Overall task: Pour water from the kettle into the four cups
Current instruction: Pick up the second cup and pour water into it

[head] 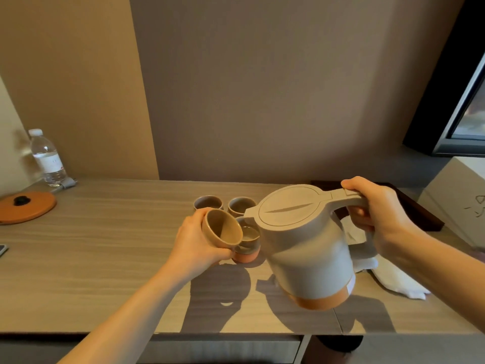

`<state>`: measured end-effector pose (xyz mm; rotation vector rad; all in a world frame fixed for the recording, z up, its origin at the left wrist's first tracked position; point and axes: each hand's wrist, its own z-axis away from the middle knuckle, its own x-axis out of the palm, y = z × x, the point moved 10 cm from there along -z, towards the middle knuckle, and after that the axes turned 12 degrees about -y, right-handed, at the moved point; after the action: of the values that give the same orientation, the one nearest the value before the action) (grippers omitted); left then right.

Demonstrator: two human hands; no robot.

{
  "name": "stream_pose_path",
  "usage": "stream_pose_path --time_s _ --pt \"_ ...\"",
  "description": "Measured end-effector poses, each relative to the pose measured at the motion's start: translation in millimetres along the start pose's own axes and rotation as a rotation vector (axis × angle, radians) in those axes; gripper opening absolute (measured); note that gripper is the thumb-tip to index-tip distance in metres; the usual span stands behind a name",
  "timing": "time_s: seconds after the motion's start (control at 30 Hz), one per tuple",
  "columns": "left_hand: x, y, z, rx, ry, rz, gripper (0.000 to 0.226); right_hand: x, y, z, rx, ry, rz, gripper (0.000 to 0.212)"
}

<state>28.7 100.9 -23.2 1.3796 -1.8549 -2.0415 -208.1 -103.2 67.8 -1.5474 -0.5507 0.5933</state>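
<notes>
Wood-grain desk (105,258) against a brown panelled wall; daylight from a window at far right.

Item 1. Right hand (378,211): fingers closed round the handle of the kettle (304,248), thumb on top. Kettle is lifted clear of the desk, grey with an orange base band, lid shut, tilted spout-down toward the left. Its long axis runs from handle at right to spout at left.

Item 2. Left hand (196,243): fingers wrapped round the held cup (223,229), lifted and tipped so its mouth faces the spout. Interior looks dry.

Item 3. Filled cup (248,245): stands on the desk directly under the spout, just behind the held cup, touching or nearly so. Holds water, probably; the surface glint is faint.

Item 4. Two rear cups (208,202), (240,204): upright, side by side, beyond the others. Contents not discernible.

Key relation: spout sits just right of and above the held cup's rim. The left hand is the nearer; the next pour turns on bringing that rim under the spout.

Sundries: water bottle (47,158), orange kettle base (26,206), white cloth (393,279).
</notes>
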Motion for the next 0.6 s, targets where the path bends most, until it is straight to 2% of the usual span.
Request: stream_pose_path --time_s 0.17,0.6 --pt "7.6 13.0 0.6 0.05 -0.058 -0.13 0.094 2.9 -9.2 1.4 -0.004 -0.015 0.072 0.041" --pt "25.3 24.6 3.3 0.113 -0.125 -0.109 0.087 7.8 -5.2 -2.2 -0.009 -0.058 0.247 0.037"
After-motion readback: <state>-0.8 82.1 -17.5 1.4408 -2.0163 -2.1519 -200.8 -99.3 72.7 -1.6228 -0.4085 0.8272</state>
